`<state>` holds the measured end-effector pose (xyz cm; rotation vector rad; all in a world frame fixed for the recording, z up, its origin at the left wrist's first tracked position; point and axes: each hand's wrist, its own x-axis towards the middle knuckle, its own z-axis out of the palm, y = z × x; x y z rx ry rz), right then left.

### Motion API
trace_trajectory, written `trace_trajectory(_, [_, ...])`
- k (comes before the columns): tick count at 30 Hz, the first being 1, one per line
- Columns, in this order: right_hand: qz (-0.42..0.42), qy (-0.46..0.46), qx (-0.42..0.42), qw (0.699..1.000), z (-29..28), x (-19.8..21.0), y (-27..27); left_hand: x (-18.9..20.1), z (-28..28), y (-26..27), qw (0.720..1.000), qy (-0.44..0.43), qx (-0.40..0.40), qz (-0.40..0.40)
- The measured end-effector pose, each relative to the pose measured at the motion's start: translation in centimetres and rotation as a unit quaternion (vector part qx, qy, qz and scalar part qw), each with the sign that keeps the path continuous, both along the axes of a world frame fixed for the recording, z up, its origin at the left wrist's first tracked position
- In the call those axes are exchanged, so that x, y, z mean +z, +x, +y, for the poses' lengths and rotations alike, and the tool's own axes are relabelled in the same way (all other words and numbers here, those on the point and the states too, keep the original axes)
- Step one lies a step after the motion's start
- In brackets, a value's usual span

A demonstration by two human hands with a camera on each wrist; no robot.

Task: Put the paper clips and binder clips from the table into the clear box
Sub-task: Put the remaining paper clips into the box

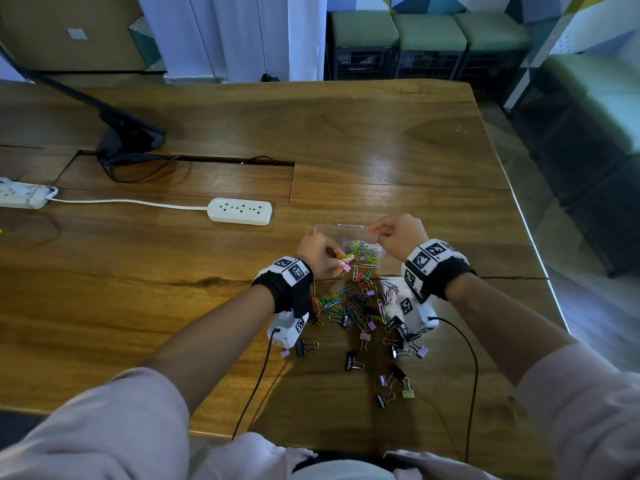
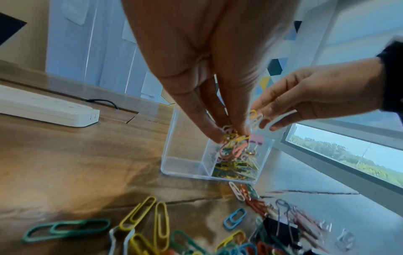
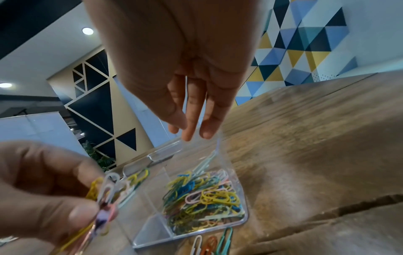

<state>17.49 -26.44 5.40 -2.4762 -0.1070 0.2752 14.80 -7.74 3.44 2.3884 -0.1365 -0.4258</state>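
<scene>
The clear box (image 1: 329, 233) (image 2: 185, 155) (image 3: 150, 227) stands on the wooden table with many coloured paper clips in one compartment. My left hand (image 1: 337, 259) (image 2: 231, 136) (image 3: 87, 207) hovers over its near left corner and pinches a bunch of paper clips (image 2: 231, 148) with a pink binder clip (image 2: 256, 139) dangling from it. Empty and with relaxed fingers, my right hand (image 1: 377, 232) (image 3: 191, 134) (image 2: 266, 124) hangs just above the box's far right rim. Loose paper clips (image 1: 349, 303) (image 2: 161, 224) and binder clips (image 1: 353, 362) lie between my wrists.
A white power strip (image 1: 240, 211) lies left of and behind the box, with a second one (image 1: 20, 195) at the far left edge. A monitor stand (image 1: 131, 136) sits beside a cable slot. The table's right edge (image 1: 533, 237) is close.
</scene>
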Motion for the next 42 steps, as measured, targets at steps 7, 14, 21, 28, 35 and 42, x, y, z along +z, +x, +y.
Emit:
trace_trajectory(7, [0.002, 0.025, 0.019, 1.0, -0.9, -0.3, -1.9, 0.3, -0.8, 1.3, 0.99, -0.116, 0.062, 0.046])
trace_trajectory(14, [0.035, 0.072, -0.026, 0.996, -0.5, -0.9, -2.8, 1.4, -2.1, 2.4, 0.986, -0.15, 0.066, 0.035])
trace_trajectory(21, [0.048, 0.118, -0.062, 0.99, -1.0, -1.8, -2.8, 1.4, -2.8, 2.3, 0.983, -0.164, 0.069, 0.041])
trace_trajectory(28, [0.109, -0.038, -0.018, 0.993, -3.3, -3.2, -3.7, 1.7, -3.4, 3.4, 0.999, -0.041, 0.02, -0.028])
trace_trajectory(35, [0.191, -0.14, -0.046, 0.97, -5.8, -4.8, -4.1, 1.9, -5.0, 4.4, 0.989, 0.102, -0.083, -0.062])
trace_trajectory(42, [0.178, -0.155, -0.105, 0.966, -7.0, -5.7, -4.6, 0.4, -5.5, 3.6, 0.971, 0.179, -0.154, -0.039])
